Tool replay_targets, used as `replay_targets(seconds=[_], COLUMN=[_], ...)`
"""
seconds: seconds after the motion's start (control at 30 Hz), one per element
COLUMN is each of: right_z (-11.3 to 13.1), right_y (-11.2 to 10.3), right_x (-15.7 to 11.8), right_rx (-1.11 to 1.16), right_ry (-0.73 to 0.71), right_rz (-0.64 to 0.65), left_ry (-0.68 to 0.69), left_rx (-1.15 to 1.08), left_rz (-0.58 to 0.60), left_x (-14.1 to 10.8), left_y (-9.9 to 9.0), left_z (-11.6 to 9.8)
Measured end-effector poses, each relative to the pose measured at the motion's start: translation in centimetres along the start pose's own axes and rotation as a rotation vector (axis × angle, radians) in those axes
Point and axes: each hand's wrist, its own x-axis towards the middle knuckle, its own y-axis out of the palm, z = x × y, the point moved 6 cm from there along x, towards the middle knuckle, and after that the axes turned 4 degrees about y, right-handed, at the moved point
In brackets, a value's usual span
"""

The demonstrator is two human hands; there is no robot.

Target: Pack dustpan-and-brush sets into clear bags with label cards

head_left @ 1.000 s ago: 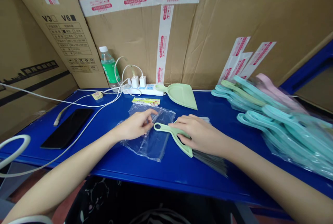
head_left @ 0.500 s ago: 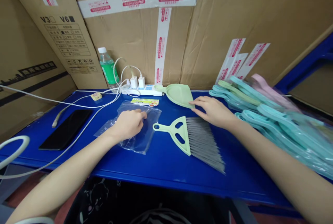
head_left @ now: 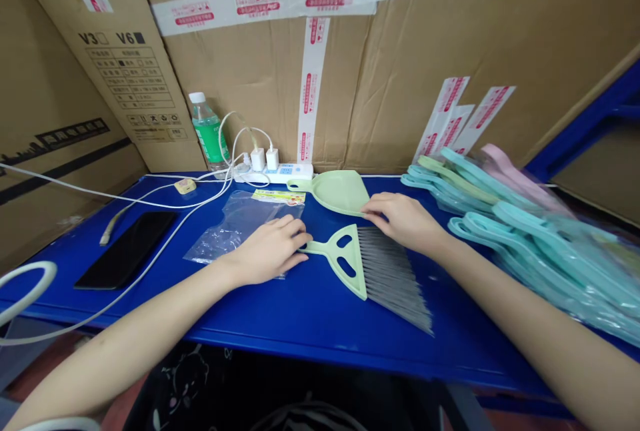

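Note:
A pale green hand broom [head_left: 345, 261] with grey bristles lies on the blue table, its handle pointing left. My left hand [head_left: 273, 247] has thumb and fingers closed around the handle's end, which they partly hide. Behind the broom is a matching green dustpan [head_left: 340, 191], handle to the left. Its near right corner is pinched by my right hand [head_left: 395, 217], just above the bristles. A clear plastic bag [head_left: 225, 227] with a yellow printed header [head_left: 279, 197] lies flat, partly under my left hand.
Several bagged turquoise, green and pink sets [head_left: 540, 244] are heaped on the right. A power strip [head_left: 295, 173] with chargers and white cables stands at the back beside a green-labelled bottle [head_left: 207, 131]. A black phone [head_left: 127, 249] lies left. Cardboard [head_left: 260, 84] walls the rear.
My left hand has moved right, off the plastic bag and onto the broom's handle. The dustpan has turned and shifted slightly left, with my right hand now gripping its corner.

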Motion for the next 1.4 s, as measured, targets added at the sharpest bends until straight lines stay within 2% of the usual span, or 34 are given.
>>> replay_targets(seconds=[0.13, 0.4, 0.63, 0.77, 0.9, 1.0, 1.1, 1.2, 1.3, 1.4], right_z=[1.3, 2.7, 2.0, 2.1, 2.0, 1.4, -0.2, -1.3, -1.0, -0.6], right_y=[-0.5, -0.7, -0.5, -0.1, -0.2, -0.1, -0.1, 0.5, 1.0, 1.6], right_x=[-0.3, -0.7, -0.6, -0.9, -1.4, -1.6, -1.1, -0.8, -0.6, -0.3], right_rx=[0.032, 0.394, 0.522, 0.558, 0.607, 0.762, 0.932, 1.125, 1.218, 1.252], right_ry=[-0.052, -0.207, -0.170, -0.173, -0.173, -0.082, 0.144, 0.362, 0.417, 0.436], right_rz=[0.032, 0.212, 0.313, 0.403, 0.580, 0.683, 0.551, 0.408, 0.331, 0.274], left_ry=[0.018, 0.076, 0.117, 0.075, 0.025, 0.010, -0.019, -0.110, -0.189, -0.266], left_rx=[-0.033, -0.076, -0.299, -0.397, -0.421, -0.394, -0.330, -0.193, -0.085, -0.074], left_rz=[-0.021, -0.041, 0.042, -0.007, -0.028, -0.055, -0.112, -0.181, -0.191, -0.174], left_x=[0.3, -0.1, -0.3, -0.5, -0.7, -0.8, -0.9, -0.8, -0.7, -0.6], left_y=[0.6, -0.8, -1.5, -2.5, -3.1, -3.4, -3.6, -3.3, -2.3, -1.3], left_z=[-0.2, -1.9, -2.1, -1.0, -0.1, 0.2, 0.7, 1.8, 2.9, 3.6])
